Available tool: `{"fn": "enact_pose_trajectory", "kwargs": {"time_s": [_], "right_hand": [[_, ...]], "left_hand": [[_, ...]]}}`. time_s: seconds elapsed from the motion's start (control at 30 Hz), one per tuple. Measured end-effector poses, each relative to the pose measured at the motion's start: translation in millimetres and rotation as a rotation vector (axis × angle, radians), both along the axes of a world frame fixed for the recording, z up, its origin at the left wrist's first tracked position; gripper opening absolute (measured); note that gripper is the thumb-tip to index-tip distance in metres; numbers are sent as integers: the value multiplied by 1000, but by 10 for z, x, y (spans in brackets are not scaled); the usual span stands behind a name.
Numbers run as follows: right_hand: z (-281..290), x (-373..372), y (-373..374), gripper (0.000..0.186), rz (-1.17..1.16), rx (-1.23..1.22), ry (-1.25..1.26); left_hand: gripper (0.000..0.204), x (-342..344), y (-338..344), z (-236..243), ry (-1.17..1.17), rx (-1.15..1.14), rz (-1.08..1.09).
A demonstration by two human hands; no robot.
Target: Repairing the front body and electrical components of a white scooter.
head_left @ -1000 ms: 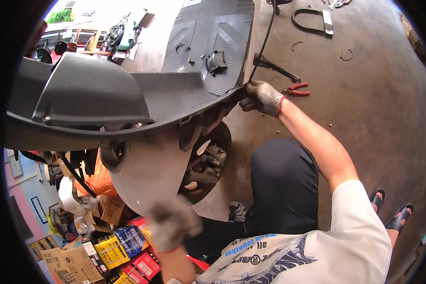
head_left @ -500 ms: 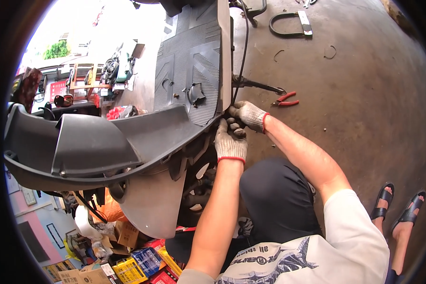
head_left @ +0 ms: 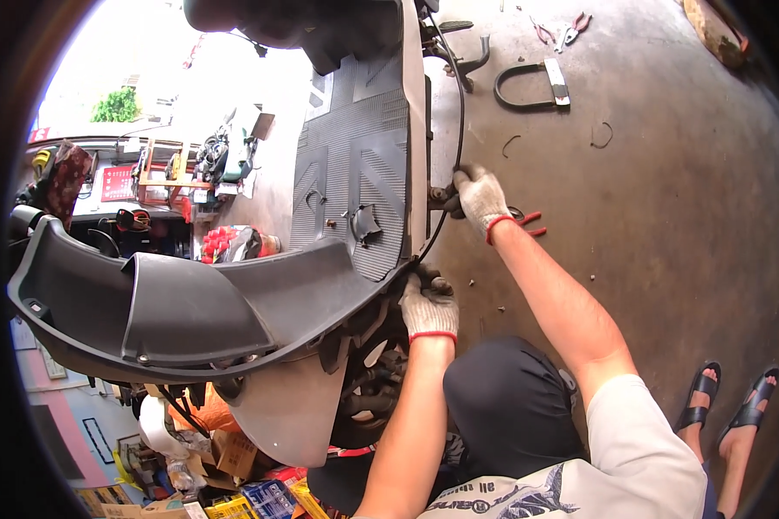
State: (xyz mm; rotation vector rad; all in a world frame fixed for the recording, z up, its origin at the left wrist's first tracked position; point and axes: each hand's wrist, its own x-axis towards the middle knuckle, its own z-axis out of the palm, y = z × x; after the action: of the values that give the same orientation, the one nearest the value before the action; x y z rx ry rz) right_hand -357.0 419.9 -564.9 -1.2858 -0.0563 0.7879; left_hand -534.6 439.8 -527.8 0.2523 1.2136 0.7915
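Observation:
A long black cable (head_left: 461, 112) bows outward along the side of a scooter's footboard (head_left: 346, 130). My right hand (head_left: 483, 201), in a light knitted glove with dark fingers and a red cuff, pinches the cable partway along. Lower down, my left hand (head_left: 430, 310) wears the same kind of glove. Its curled fingers close on the cable where it meets the edge of the dark grey front panel (head_left: 303, 303); the fingertips are partly hidden. Red-handled pliers (head_left: 532, 218) lie on the floor just beyond my right wrist, partly covered by it.
A torn black piece (head_left: 365, 223) and small bits lie on the footboard. On the floor are a U-shaped lock (head_left: 528, 105), more pliers (head_left: 574, 30) and cut ties (head_left: 603, 136). A person's sandalled feet (head_left: 744, 406) stand at right. Boxes (head_left: 273, 502) are piled lower left.
My right hand has moved up and away from my left, along the cable, to beside the pliers. The cable now bows further out. The view has shifted, so the scooter appears lower.

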Motion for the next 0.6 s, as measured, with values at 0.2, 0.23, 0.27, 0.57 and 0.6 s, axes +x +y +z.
{"fn": "enact_pose_trajectory", "kwargs": {"time_s": [0.2, 0.23, 0.27, 0.57, 0.6], "right_hand": [[52, 294, 240, 46, 70, -356, -574], [51, 308, 296, 44, 59, -300, -625], [116, 322, 328, 44, 63, -296, -626], [-114, 434, 338, 39, 339, -322, -568], [-115, 428, 357, 39, 342, -324, -565]], "left_hand": [[29, 87, -3, -35, -92, 11, -259], [30, 106, 36, -49, -144, -3, -235], [30, 116, 59, -62, -143, 0, -230], [22, 164, -34, -133, 24, 94, -143], [23, 158, -46, -129, 21, 79, -121]]}}
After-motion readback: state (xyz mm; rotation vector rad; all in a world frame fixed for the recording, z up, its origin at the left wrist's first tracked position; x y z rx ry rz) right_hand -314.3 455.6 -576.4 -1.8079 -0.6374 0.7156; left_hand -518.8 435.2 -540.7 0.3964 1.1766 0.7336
